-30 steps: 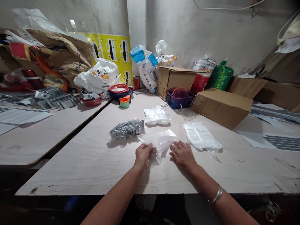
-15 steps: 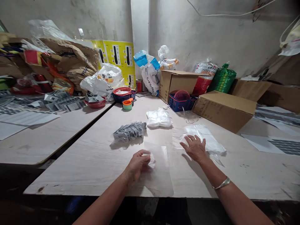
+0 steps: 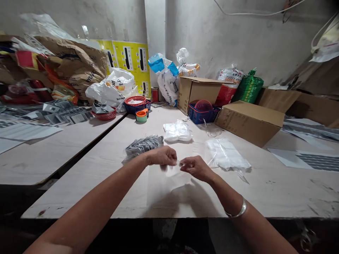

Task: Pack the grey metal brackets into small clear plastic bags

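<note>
A clear plastic bag [image 3: 171,181] hangs thin and limp between my left hand [image 3: 161,157] and my right hand [image 3: 196,168]. Both hands pinch its upper edge, close together above the pale wooden table [image 3: 251,192]. Just beyond my left wrist lies a clear bag of grey metal pieces [image 3: 143,146]. A white plastic packet [image 3: 177,131] rests further back, and a flat white-filled clear bag [image 3: 225,154] lies to the right of my right hand.
A brown cardboard box [image 3: 250,122] and a blue basket [image 3: 202,114] stand at the table's far right. Beyond the left gap, a second table holds stacked metal pieces [image 3: 66,115]. Orange-green tape rolls [image 3: 141,116] and sacks line the back wall.
My hands have risen from the table and come together. The left now joins the right at the clear bag's edge, lifting the bag off the tabletop.
</note>
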Tool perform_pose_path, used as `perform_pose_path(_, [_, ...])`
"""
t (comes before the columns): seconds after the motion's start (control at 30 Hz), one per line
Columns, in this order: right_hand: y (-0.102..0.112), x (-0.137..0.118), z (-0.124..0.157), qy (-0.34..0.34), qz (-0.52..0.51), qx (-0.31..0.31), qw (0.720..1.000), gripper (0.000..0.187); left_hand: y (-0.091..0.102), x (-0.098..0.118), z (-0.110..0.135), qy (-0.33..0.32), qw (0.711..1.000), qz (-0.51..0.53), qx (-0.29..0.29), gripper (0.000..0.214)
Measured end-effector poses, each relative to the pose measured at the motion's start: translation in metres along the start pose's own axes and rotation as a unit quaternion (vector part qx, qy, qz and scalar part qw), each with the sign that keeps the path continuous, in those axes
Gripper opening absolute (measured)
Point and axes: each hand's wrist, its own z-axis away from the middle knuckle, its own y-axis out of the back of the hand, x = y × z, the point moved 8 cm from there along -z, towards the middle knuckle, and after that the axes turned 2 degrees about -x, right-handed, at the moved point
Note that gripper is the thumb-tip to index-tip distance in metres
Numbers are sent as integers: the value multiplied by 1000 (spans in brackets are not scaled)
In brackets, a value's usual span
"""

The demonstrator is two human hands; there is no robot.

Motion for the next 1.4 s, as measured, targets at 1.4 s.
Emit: perform_pose_path(1.4, [-20, 96, 18, -227, -467, 284, 806, 36, -76, -90, 5, 90, 708, 619, 328, 24])
